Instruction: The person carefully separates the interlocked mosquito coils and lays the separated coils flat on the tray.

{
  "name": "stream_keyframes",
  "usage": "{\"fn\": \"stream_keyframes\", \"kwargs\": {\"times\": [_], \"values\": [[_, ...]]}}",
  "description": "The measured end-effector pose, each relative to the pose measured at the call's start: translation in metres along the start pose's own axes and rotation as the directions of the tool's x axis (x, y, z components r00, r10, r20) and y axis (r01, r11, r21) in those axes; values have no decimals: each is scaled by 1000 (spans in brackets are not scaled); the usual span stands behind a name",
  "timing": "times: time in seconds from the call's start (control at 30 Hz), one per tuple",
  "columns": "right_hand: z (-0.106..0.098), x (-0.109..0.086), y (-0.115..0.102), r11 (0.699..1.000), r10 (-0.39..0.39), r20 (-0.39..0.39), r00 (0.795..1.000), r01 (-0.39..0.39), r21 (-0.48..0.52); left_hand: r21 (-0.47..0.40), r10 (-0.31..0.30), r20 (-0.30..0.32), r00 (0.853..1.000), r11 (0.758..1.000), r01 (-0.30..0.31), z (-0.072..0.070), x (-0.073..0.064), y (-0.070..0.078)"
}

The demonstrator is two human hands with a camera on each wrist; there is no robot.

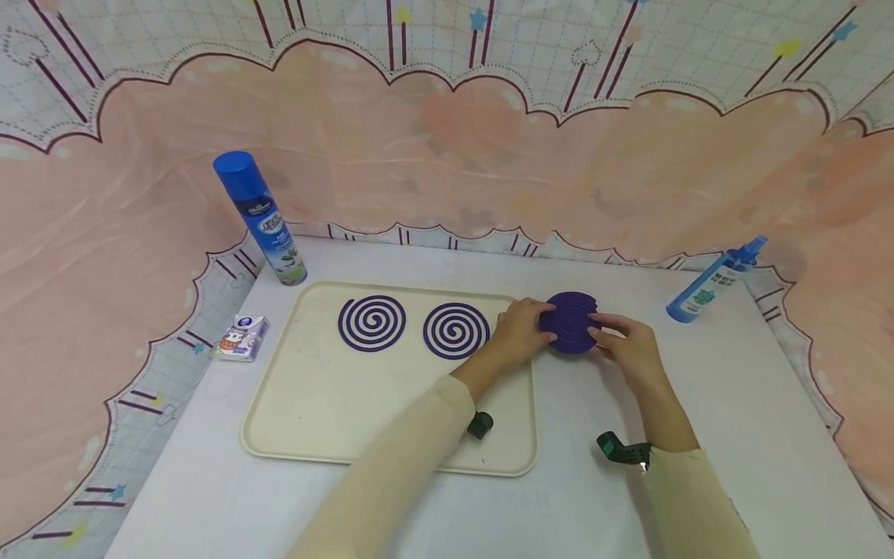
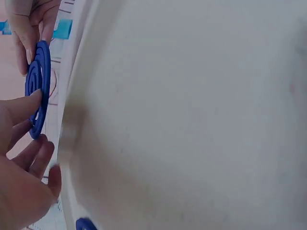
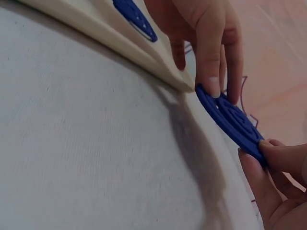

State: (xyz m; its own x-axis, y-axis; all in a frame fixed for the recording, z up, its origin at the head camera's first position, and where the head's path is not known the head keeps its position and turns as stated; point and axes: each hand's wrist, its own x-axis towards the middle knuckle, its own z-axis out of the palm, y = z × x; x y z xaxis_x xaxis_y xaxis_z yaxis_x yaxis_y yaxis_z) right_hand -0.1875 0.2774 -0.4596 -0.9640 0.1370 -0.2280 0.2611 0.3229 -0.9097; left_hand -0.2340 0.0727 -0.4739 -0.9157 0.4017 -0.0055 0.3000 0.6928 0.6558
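A dark blue mosquito coil disc [image 1: 571, 326], its turns lying close together, is held above the white table just right of the tray's right edge. My left hand [image 1: 518, 330] pinches its left rim between thumb and fingers. On the opposite rim, my right hand [image 1: 632, 349] pinches it too. The right wrist view shows the disc [image 3: 230, 120] tilted, with more than one layer of turns. Two separate spiral coils, a left one [image 1: 372, 324] and a right one [image 1: 456, 331], lie flat on the cream tray [image 1: 335, 419]. My left wrist partly covers the right coil's edge.
A blue-capped spray can [image 1: 261, 221] stands at the back left, near a small tissue pack [image 1: 240, 338] beside the tray. At the back right is a blue spray bottle [image 1: 715, 281]. Patterned cloth [image 1: 447, 155] hangs behind the table.
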Motion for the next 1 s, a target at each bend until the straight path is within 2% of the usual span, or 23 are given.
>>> {"fn": "stream_keyframes", "kwargs": {"times": [0.13, 0.27, 0.47, 0.63, 0.7, 0.8, 0.9, 1.0], "values": [[7, 4, -7, 999, -27, 5, 1000, 27, 36, -170, 19, -52, 998, 985, -28, -10, 0, -10], [15, 6, -13, 997, -50, 12, 999, 49, 62, -321, -29, -66, 997, 947, 6, -21, -3, -17], [30, 5, -24, 986, -124, 0, 992, 123, 114, -496, -98, -87, 991, 867, 42, -37, -8, -26], [43, 6, -34, 972, -182, 23, 983, 176, 155, -622, -118, -101, 988, 782, 30, -52, -16, -34], [48, 7, -38, 965, -203, 37, 978, 194, 177, -663, -128, -100, 987, 748, 29, -58, -20, -38], [55, 8, -45, 951, -238, 53, 970, 221, 216, -699, -139, -106, 985, 715, 25, -67, -25, -42], [61, 9, -50, 936, -273, 63, 960, 250, 249, -714, -145, -114, 983, 700, 20, -74, -29, -46], [67, 8, -55, 926, -306, 77, 949, 278, 255, -714, -141, -132, 981, 700, 5, -79, -34, -50]]}}
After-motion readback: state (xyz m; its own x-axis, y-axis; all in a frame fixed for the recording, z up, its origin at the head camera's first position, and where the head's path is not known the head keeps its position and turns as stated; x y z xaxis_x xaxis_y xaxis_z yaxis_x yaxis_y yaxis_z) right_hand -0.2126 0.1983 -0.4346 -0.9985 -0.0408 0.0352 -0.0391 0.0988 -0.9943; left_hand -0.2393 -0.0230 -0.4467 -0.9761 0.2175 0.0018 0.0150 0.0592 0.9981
